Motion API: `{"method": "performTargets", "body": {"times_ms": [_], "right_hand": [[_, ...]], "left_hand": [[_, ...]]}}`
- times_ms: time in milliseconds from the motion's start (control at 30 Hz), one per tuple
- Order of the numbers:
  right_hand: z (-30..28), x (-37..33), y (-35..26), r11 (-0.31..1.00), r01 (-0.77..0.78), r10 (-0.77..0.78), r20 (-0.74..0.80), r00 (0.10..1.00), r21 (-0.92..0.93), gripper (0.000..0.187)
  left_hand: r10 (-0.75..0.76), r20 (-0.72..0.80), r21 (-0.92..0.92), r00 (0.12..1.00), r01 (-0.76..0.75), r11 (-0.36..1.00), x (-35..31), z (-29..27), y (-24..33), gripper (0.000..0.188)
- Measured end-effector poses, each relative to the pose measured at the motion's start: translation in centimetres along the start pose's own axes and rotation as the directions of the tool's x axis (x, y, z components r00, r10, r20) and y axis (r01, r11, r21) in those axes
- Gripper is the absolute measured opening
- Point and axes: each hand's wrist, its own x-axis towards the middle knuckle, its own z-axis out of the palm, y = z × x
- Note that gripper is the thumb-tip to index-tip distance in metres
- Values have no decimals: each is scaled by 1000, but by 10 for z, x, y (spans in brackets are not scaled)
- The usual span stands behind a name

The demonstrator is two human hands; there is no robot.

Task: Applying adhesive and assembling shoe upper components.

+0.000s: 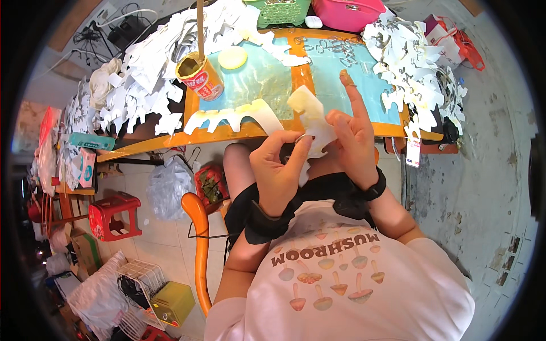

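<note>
Above the table's near edge, my right hand (354, 136) holds a white cut-out piece (310, 111) with yellowish smears between thumb and curled fingers. Its index finger points up and has a stained tip. Against the left side of that piece, my left hand (280, 170) pinches a small metal ring (301, 137) between thumb and index finger. A scalloped white strip (233, 116), also smeared yellow, lies along the table edge to the left. Behind it stands an open can (206, 82) with a stick (200, 28) in it. Several metal rings (335, 50) are scattered farther back.
Heaps of white cut-outs cover the table's left (153, 59) and right (406, 62). A pale yellow disc (232, 57) lies near the can. Green (283, 12) and pink (348, 14) baskets stand at the back. A red stool (115, 216) and a plastic bag (170, 187) are on the floor.
</note>
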Motion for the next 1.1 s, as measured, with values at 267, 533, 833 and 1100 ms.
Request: {"method": "performTargets", "body": {"times_ms": [267,533,833,1100], "right_hand": [[2,8,-9,996,-72,75,60,995,-45,88],[1,11,6,995,97,-95,-134,986,5,77],[-10,8,13,999,-30,26,-152,988,-20,83],[-29,4,3,983,-177,176,27,984,39,91]], "left_hand": [[-116,162,125,980,96,987,6,-5,14,12],[-134,119,310,984,92,946,10,2,26,15],[-14,314,243,949,-66,968,21,-7,-8,15],[-155,349,142,924,112,984,23,-9,-7,15]]}}
